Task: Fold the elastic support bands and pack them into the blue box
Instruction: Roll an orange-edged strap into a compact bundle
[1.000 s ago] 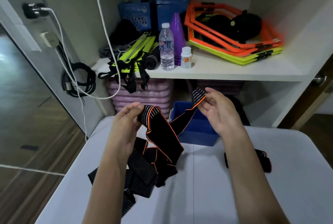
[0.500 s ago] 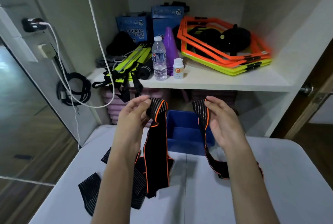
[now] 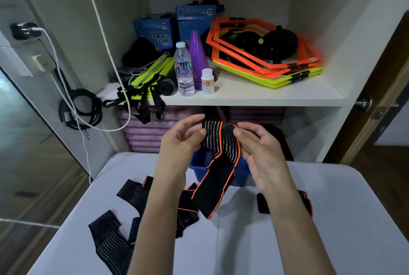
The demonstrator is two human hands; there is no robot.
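Black elastic support band with orange edging and grey stripes [image 3: 218,159] hangs between our 2 hands, just above the near rim of the blue plastic box [image 3: 200,161] at the far side of the white table [image 3: 332,219]. Our left hand [image 3: 181,139] pinches the striped upper end with thumb against curled fingers; our right hand [image 3: 257,144] pinches the same end from the other side, fingers loosely bent. The 2 ends look brought together at the top, so the band hangs doubled, with its long axis running down and a little toward us, and the lower fold near the table.

We judge the band light, soft and stretchy, so it will sag and twist wherever it is not supported. Better to hold it at the flat striped ends, across the full width. More black striped bands [image 3: 110,237] lie loose on the table at our left.
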